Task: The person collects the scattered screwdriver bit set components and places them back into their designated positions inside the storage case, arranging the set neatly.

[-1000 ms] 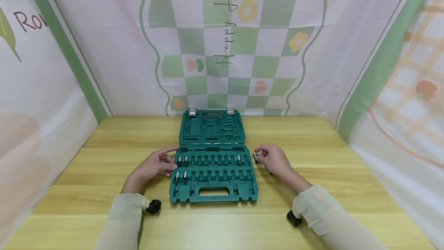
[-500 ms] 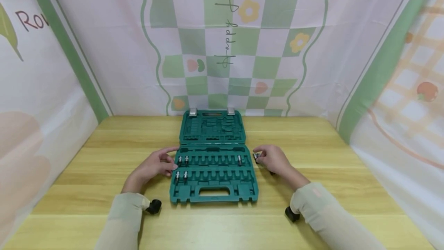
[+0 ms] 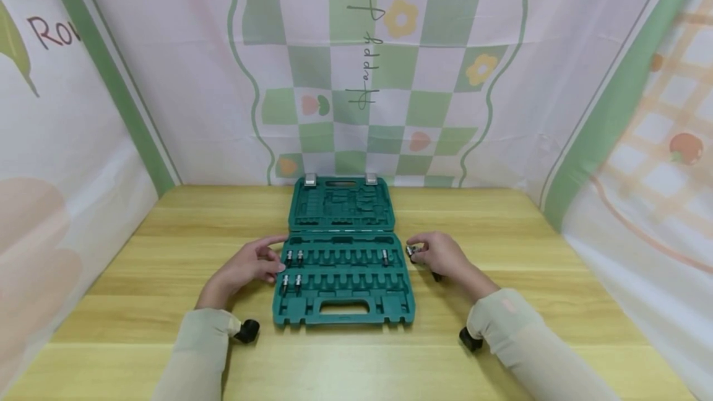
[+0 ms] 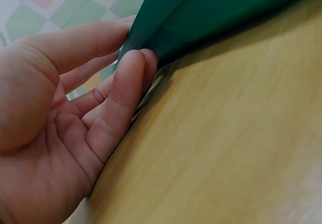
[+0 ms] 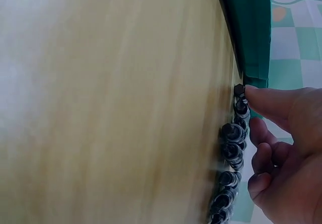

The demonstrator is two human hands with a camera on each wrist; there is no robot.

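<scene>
Socket bits (image 5: 232, 153) lie in a row on the table (image 3: 501, 228), just right of the open green tool case (image 3: 342, 277).
Left hand (image 3: 245, 268) rests relaxed, fingers touching the case's left edge; five bits (image 3: 293, 257) already sit in slots. Right hand (image 3: 440, 257) pinches the end bit; seemingly the picking-up step, with an empty slot to aim for.

The tool case (image 3: 342, 277) is showing as moulded green plastic with a matt, faintly textured skin, and two bright metal latches (image 3: 310, 180) are glinting at its far edge. The bits (image 3: 292, 258) sitting in its slots are gleaming like polished steel (those by the right hand (image 3: 440, 255) look darker). The tabletop (image 3: 501, 228) is presenting smooth, pale wood grain with a soft sheen. Printed cloth (image 3: 167, 79) is hanging behind, slightly creased.
</scene>
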